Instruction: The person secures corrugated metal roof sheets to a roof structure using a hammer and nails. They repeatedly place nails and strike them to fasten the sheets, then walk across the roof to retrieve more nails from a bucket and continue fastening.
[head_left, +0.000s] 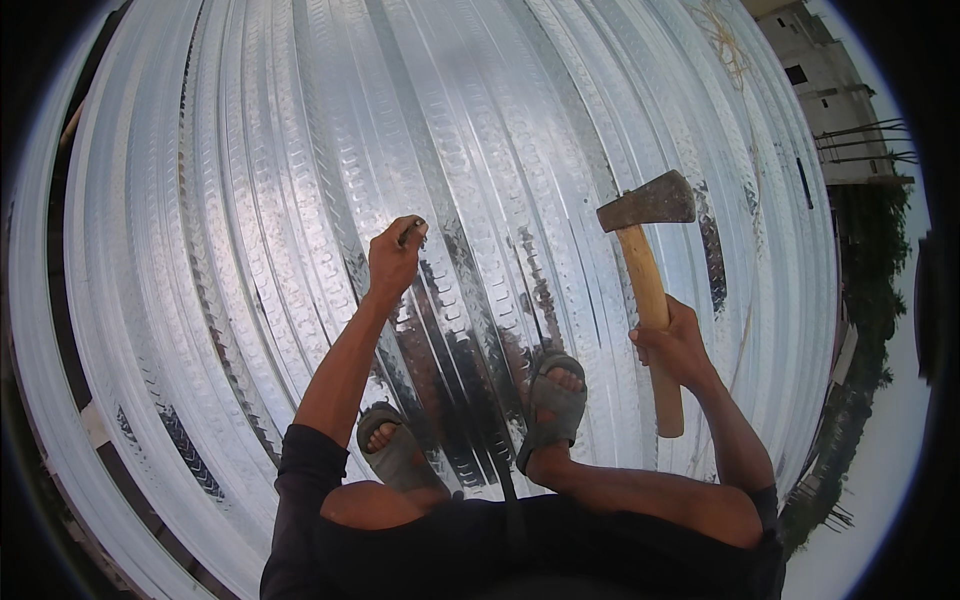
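Observation:
In my right hand (pixel 680 345) is a hatchet (pixel 645 278), gripped around the middle of its pale wooden handle. Its dark, worn steel head points away from me, the wide blade edge to the right. My left hand (pixel 393 260) is closed just above the ribbed metal decking (pixel 300 180). Something small and dark shows between its thumb and fingers, too small to name. Under both hands the shiny silver sheets run lengthwise away from me, with raised ribs and embossed marks. I cannot tell whether the left hand touches the metal.
My sandalled feet, the left sandal (pixel 395 450) and the right sandal (pixel 553 410), stand on the decking. Loose straw-coloured strands (pixel 728 45) lie at the far right. Gaps show between sheets along the left edge. Beyond the right edge are a grey building (pixel 835 95) and trees (pixel 870 260) below.

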